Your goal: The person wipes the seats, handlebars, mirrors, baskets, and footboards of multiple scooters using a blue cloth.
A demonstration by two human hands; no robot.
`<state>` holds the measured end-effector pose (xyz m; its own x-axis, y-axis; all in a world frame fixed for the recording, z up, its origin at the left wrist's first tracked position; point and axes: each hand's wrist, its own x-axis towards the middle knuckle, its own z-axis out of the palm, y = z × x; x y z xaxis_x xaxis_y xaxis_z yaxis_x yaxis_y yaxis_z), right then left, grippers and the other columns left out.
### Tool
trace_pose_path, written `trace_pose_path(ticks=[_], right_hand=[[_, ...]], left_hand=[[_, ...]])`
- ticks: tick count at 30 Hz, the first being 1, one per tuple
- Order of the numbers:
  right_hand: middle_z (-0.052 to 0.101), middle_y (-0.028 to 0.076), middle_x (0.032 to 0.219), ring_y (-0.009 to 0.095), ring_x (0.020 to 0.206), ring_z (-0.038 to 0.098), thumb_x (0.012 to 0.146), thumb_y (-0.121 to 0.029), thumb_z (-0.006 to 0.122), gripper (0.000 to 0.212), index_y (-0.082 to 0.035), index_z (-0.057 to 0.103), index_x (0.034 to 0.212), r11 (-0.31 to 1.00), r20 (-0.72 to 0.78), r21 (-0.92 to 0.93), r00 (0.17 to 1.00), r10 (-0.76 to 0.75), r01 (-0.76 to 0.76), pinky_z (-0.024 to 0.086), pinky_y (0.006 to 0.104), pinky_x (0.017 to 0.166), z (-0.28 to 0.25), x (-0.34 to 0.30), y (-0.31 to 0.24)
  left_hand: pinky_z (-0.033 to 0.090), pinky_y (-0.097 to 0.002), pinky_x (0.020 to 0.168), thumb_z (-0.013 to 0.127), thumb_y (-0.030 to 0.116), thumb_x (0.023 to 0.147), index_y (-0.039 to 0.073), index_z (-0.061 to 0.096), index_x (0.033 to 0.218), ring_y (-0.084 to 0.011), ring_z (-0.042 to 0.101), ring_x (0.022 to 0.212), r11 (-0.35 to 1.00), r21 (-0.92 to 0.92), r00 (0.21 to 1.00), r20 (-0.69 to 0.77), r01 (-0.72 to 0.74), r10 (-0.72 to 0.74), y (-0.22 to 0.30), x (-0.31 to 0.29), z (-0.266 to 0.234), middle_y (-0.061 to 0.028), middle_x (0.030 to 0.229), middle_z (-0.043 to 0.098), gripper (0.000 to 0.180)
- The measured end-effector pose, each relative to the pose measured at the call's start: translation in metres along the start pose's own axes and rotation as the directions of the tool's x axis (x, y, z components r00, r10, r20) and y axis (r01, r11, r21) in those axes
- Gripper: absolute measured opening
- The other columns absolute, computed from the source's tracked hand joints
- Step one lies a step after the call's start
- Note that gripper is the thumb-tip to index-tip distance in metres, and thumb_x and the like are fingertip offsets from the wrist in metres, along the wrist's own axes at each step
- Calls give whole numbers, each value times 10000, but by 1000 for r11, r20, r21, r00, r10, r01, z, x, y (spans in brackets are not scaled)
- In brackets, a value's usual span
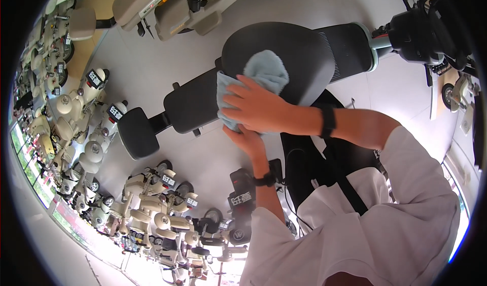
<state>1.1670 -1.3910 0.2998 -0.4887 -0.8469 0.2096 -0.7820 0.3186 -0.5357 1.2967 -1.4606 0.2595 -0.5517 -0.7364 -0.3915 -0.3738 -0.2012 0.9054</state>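
A light blue-grey cloth (267, 72) lies bunched over the rear edge of a black scooter seat (284, 40), where the smaller rear seat pad (190, 101) meets it. My right hand (258, 106) grips the cloth from above, its fingers spread and bent over the folds. Just below, my left hand (247, 141) holds the cloth's lower edge; its fingertips are partly hidden by the cloth and the right hand. Each wrist wears a dark band. Behind the rear pad sticks out a black backrest (139, 133).
The scooter's footboard (347, 52) and handlebar (418, 37) extend to the right. A beige scooter (172, 7) stands beyond the seat. Rows of parked scooters (157, 220) fill the left and lower left, on a pale grey floor (134, 73).
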Motion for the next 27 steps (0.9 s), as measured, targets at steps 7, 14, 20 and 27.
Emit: trace_pose_path(ticks=[7,14,20,27], right_hand=[[511,-14,1407,222,1365,400,811,-183,679,404,-241,621,1206,992,10,-64,994,-109,109,264,481,1160,-6,-86,-23],[506,-81,1399,194,1345,433,759,-232,770,490,-381,623,1202,987,-193,-140,975,-110,84,248,494,1198,-10,-175,19],[409,188,1440,455,1230,507,844,-93,690,506,-261,477,1271,994,-358,78,929,96,-72,446,528,1036,2,-231,63],[349,269,1455,444,1310,437,844,-176,733,686,-223,356,1414,829,-428,312,711,558,-463,460,477,1013,6,-232,59]], left_hand=[[442,-426,930,695,163,892,-40,381,1266,-283,522,1134,925,287,957,-76,-248,280,-75,-78,-9,-168,1212,475,529],[375,-588,1032,732,176,854,241,510,1220,-427,458,1248,682,251,695,-49,-687,718,-74,-86,20,-148,1268,488,433],[215,-537,1161,689,195,840,306,677,1016,-354,519,1244,171,287,311,570,-943,761,-33,-69,41,-33,1287,581,208],[354,-500,1079,656,169,839,295,668,1179,-284,548,1234,147,206,252,743,-967,620,12,-70,97,-15,1331,574,363]])
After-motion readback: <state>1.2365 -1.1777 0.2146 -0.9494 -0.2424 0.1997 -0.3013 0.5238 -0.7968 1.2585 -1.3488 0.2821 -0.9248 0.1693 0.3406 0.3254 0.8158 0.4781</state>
